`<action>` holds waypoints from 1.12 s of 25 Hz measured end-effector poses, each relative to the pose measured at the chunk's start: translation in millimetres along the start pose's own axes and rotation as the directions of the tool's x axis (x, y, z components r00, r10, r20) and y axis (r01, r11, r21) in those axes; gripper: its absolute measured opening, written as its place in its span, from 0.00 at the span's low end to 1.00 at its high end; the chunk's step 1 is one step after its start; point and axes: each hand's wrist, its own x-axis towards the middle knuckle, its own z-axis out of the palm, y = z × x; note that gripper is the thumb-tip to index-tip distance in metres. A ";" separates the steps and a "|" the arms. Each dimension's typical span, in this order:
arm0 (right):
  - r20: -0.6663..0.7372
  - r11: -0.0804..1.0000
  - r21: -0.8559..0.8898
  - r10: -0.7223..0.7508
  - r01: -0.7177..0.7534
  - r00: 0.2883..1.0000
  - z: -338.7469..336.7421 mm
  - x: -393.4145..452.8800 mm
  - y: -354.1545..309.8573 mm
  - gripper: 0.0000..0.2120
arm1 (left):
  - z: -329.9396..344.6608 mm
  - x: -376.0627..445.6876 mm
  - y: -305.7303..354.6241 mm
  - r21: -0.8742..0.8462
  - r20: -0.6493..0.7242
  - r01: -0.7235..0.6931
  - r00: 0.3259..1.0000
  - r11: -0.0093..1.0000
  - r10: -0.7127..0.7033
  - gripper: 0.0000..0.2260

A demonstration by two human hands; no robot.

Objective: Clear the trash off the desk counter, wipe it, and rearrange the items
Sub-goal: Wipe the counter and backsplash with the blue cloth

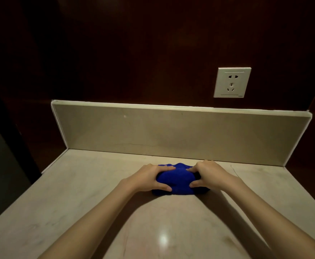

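A bunched, deep-blue cloth (173, 181) lies on the pale stone surface (78, 202) near the backsplash (171, 131). The left hand (151, 177) and right hand (208, 174) each clasp one end, fingers over the top and thumbs at the near edge.

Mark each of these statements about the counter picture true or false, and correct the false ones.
1. Both hands grip the blue cloth. True: the left hand and the right hand each hold one side.
2. The cloth is spread out flat. False: it is bunched into a lump.
3. A white wall socket sits above the backsplash, on the right. True.
4. A plug is in the socket. False: nothing is plugged in.
5. The cloth hangs in the air. False: it rests on the counter.
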 end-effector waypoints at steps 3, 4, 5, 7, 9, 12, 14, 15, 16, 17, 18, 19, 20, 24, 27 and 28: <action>-0.028 0.998 0.069 -0.012 0.014 1.000 0.5 -11.5 8.0 0.20 | 2.9 3.4 8.6 0.049 -0.024 -0.015 1.000 0.999 0.016 0.32; -0.026 0.994 0.104 -0.016 0.019 1.000 0.1 -14.0 10.8 0.20 | 4.5 4.8 10.5 0.058 -0.035 -0.018 0.999 0.998 0.020 0.32; -0.019 0.990 0.143 -0.018 0.020 1.000 -0.2 -15.9 13.7 0.21 | 6.1 6.1 12.2 0.060 -0.042 -0.016 0.999 0.998 0.019 0.32; -0.003 0.978 0.210 -0.004 0.005 1.000 -1.2 -21.7 23.7 0.21 | 10.7 10.4 19.5 0.056 -0.042 -0.019 0.999 0.998 0.021 0.32; 0.013 0.970 0.242 0.022 -0.025 1.000 -2.6 -30.0 39.5 0.21 | 16.5 18.6 32.4 0.049 -0.035 -0.029 0.999 0.998 0.030 0.32; 0.034 0.956 0.281 0.079 -0.085 0.996 -4.2 -50.4 72.4 0.20 | 26.8 38.6 64.7 0.053 -0.020 -0.076 0.997 0.996 0.077 0.32; 0.048 0.946 0.297 0.125 -0.134 0.991 -7.6 -68.2 94.6 0.20 | 36.4 54.6 89.3 0.068 0.003 -0.121 0.993 0.990 0.121 0.32; 0.057 0.941 0.299 0.149 -0.159 0.987 -9.6 -78.0 105.8 0.20 | 42.2 63.3 101.6 0.073 0.016 -0.144 0.990 0.987 0.143 0.32; 0.068 0.935 0.302 0.174 -0.186 0.982 -11.3 -87.4 116.3 0.19 | 47.3 71.8 114.0 0.078 0.025 -0.167 0.986 0.983 0.165 0.32; 0.080 0.928 0.302 0.204 -0.218 0.976 -13.1 -97.8 127.5 0.19 | 52.9 81.7 127.1 0.081 0.034 -0.189 0.982 0.979 0.187 0.32; 0.090 0.921 0.297 0.236 -0.252 0.968 -14.4 -106.9 137.4 0.19 | 58.1 91.0 138.7 0.084 0.042 -0.209 0.978 0.974 0.206 0.32; 0.099 0.914 0.286 0.271 -0.288 0.957 -15.8 -115.3 146.4 0.19 | 63.2 100.1 149.5 0.086 0.051 -0.225 0.974 0.971 0.221 0.32; 0.107 0.905 0.273 0.310 -0.328 0.945 -16.3 -123.4 156.2 0.19 | 68.2 108.9 160.8 0.086 0.061 -0.241 0.970 0.967 0.237 0.32; 0.146 0.859 0.220 0.440 -0.463 0.886 -22.6 -147.5 185.6 0.19 | 87.4 140.1 203.4 0.110 0.090 -0.318 0.947 0.942 0.309 0.32; 0.152 0.822 0.165 0.524 -0.545 0.838 -27.4 -152.6 194.2 0.21 | 94.4 156.1 224.3 0.156 0.097 -0.345 0.938 0.925 0.333 0.32; 0.157 0.814 0.159 0.538 -0.559 0.828 -27.6 -152.0 195.4 0.22 | 94.5 159.3 226.7 0.166 0.098 -0.345 0.938 0.924 0.333 0.32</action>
